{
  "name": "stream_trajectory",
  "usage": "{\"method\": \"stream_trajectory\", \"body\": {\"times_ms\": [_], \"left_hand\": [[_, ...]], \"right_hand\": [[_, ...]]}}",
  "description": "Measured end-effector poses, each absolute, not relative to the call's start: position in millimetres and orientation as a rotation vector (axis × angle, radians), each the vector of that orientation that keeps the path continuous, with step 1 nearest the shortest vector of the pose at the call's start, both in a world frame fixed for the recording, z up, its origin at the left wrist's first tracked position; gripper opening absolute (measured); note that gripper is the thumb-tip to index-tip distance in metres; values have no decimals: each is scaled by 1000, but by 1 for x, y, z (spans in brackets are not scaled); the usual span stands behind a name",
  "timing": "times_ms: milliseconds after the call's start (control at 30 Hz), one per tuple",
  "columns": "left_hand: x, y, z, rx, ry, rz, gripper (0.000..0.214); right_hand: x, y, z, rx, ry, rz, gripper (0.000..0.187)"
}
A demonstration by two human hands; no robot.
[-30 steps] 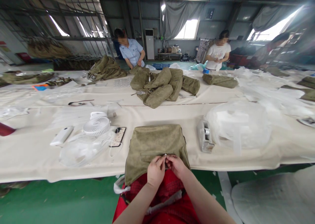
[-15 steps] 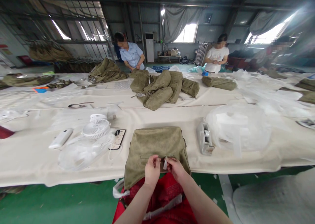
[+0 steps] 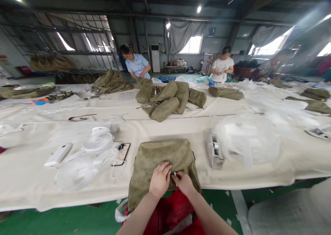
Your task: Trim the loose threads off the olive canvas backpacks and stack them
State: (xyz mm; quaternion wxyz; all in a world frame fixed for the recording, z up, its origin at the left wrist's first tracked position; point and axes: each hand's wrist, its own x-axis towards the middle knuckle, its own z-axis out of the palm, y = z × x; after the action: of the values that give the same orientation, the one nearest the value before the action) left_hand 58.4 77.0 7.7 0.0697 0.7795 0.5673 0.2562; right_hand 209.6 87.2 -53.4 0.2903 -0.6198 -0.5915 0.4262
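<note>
An olive-green bag (image 3: 165, 150) lies in front of me at the table's near edge, its lower part overhanging toward my red clothing (image 3: 178, 207). Across its front runs a slit-like zip line. My left hand (image 3: 160, 178) rests on the bag just left of centre, fingers stretched out over the fabric. Close beside it, my right hand (image 3: 184, 182) pinches a small white strip (image 3: 175, 174) at the zip line, perhaps a wrapped zip pull; most of it is hidden by the fingers.
Right of the bag stands a tape dispenser (image 3: 215, 152) beside clear plastic bags (image 3: 248, 138). On the left are a small white fan (image 3: 98, 142), a phone (image 3: 121, 154) and a white device (image 3: 59, 155). Olive bags (image 3: 165, 99) lie piled farther back; co-workers (image 3: 138, 65) stand beyond.
My left hand has gone from curled fingertips at the zip line to lying flatter on the bag. My right hand still pinches the white strip, which now shows less. The view has tilted up slightly.
</note>
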Motion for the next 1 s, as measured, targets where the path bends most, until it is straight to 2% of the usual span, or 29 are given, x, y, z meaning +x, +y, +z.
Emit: {"method": "stream_trajectory", "body": {"times_ms": [133,233,367,467,567,700,1000], "left_hand": [[72,96,19,2430,1605,456,22],[85,115,26,2480,1607,92,17],[102,134,27,2533,1628,-237,21],[111,140,22,2568,1600,-308,28],[114,142,18,2605,1551,-377,27],[114,146,16,2625,1521,-435,26],[121,167,16,2593,1570,-524,28]], "right_hand": [[218,86,-58,-1635,-1450,1353,24],[225,91,-66,-1695,-1227,1355,17],[226,99,-73,-1597,-912,1459,9],[222,102,-74,-1487,-791,1571,10],[219,105,-74,-1445,-734,1615,11],[217,109,-75,-1489,-684,1615,8],[216,113,-77,-1672,-669,1599,15]]}}
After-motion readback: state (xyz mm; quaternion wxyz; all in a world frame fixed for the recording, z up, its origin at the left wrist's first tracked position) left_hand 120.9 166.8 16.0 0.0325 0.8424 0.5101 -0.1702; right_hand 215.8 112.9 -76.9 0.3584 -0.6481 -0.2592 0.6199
